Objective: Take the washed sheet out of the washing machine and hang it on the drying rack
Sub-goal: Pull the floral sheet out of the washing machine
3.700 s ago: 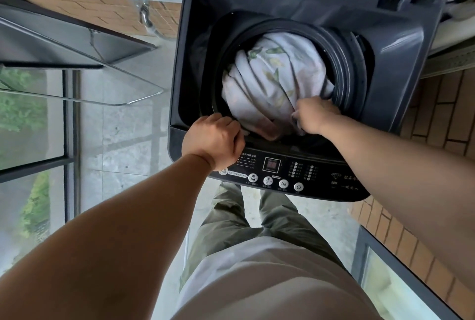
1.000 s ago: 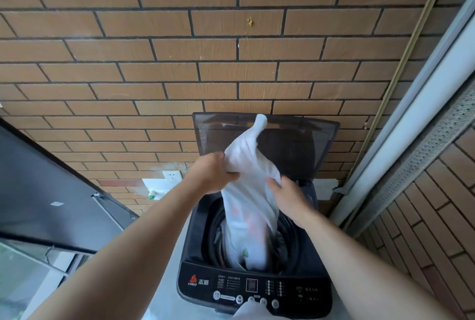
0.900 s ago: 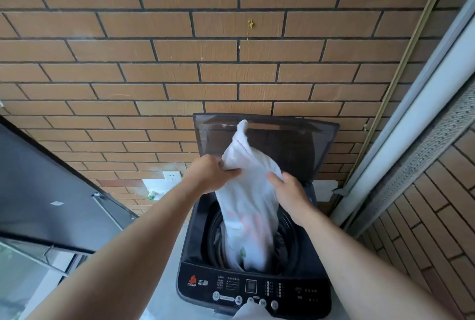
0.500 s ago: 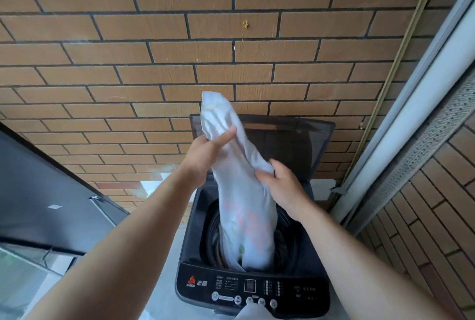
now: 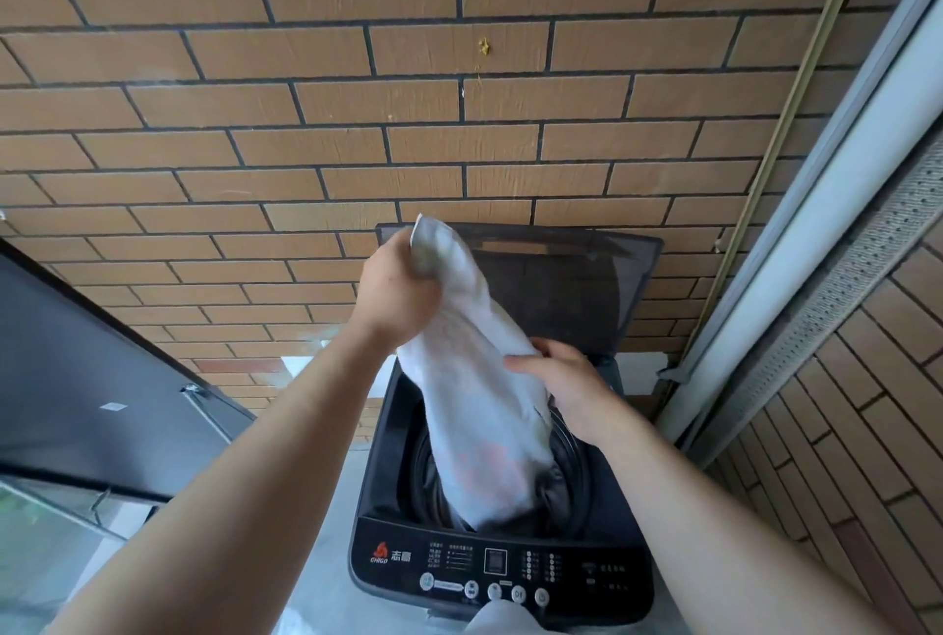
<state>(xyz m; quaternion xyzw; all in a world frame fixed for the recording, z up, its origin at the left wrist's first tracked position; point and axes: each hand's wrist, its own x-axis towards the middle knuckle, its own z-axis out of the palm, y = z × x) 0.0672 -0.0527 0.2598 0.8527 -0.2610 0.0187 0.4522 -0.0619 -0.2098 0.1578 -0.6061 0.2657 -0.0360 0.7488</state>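
1. Head view: the sheet [image 5: 479,394] rises as a bunched white column out of the drum of the washing machine [image 5: 502,565], its lower end still inside the drum.
2. The left hand [image 5: 395,292] grips the sheet's top end, fingers curled round it, above the machine's rear edge.
3. The right hand [image 5: 564,389] clasps the sheet lower down, on its right side, thumb across the cloth.
4. The lid [image 5: 561,277] stands open against the brick wall [image 5: 357,124].

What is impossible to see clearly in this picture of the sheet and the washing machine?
Head view only.
White printed sheet: lower end hidden inside the black top-loading washing machine.
Left hand: fingers blurred by motion.
Control panel labels: too small to read.
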